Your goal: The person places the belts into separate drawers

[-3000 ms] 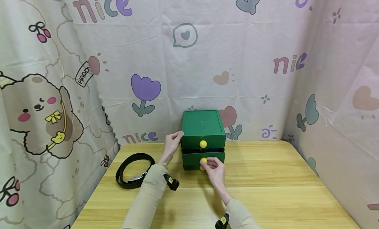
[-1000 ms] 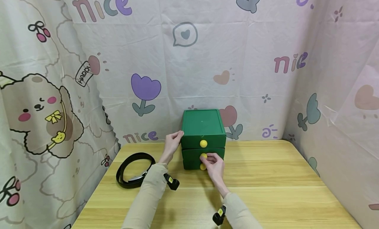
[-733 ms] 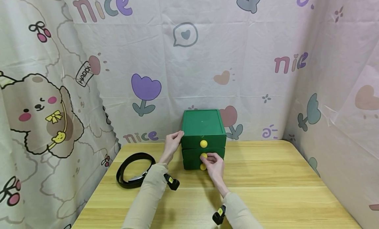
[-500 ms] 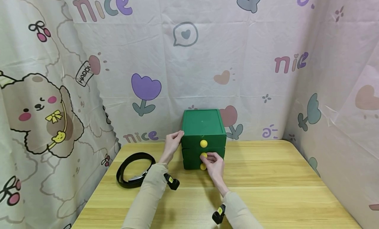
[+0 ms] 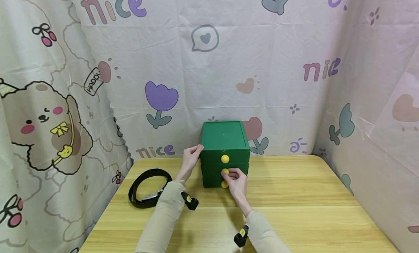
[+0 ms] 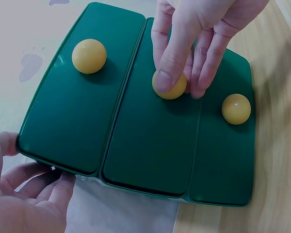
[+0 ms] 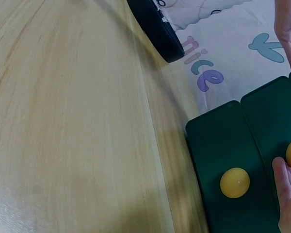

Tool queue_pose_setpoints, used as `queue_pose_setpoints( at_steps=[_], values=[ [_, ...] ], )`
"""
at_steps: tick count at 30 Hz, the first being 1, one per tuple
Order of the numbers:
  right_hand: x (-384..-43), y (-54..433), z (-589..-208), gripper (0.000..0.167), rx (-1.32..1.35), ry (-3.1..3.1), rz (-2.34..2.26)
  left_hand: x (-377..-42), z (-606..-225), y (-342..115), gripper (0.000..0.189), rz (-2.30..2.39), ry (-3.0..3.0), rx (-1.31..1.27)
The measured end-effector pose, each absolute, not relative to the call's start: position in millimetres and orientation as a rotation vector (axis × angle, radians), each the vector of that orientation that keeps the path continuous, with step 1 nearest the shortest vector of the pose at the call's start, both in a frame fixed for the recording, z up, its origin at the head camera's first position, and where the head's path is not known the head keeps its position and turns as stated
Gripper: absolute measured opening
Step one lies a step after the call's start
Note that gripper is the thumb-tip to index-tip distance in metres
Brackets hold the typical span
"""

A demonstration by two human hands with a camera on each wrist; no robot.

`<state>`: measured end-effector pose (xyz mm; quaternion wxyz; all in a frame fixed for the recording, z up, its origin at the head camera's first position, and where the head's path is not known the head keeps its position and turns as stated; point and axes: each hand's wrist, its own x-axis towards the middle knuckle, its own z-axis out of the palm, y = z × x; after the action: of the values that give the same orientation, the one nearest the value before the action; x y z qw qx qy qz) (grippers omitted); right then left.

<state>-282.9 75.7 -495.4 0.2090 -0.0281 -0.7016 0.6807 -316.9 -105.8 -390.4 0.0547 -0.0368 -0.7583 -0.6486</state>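
A small green chest of drawers (image 5: 225, 135) stands on the table, its three fronts flush in the left wrist view. Each front bears a round yellow knob; the top knob (image 5: 224, 159) and bottom knob (image 6: 236, 109) are untouched. My right hand (image 5: 238, 184) pinches the middle knob (image 6: 169, 86) between thumb and fingers. At the chest's upper left, my left hand (image 5: 190, 160) holds its side, with the thumb at the top front edge and the other fingers bent against the side wall. The drawers' insides are hidden.
A coiled black belt (image 5: 133, 193) with a silver buckle (image 5: 151, 197) lies on the wooden table (image 5: 301, 209), left of the chest and beside my left forearm. A printed curtain (image 5: 209, 82) hangs close behind the chest and along both sides.
Three seconds ago the middle drawer stood partly pulled out, with a dark gap above it. It has slid in flush, and my right hand moved inward with its knob. The left hand stayed put.
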Motion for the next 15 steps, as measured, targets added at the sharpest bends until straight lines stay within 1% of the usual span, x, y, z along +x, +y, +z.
queue_pose_setpoints(
  at_steps=[15],
  values=[
    [-282.7,76.1,-495.9,0.027,-0.072,-1.953,1.875,-316.3,-390.6,-105.4,0.046,-1.967,-2.298,-0.114]
  ],
)
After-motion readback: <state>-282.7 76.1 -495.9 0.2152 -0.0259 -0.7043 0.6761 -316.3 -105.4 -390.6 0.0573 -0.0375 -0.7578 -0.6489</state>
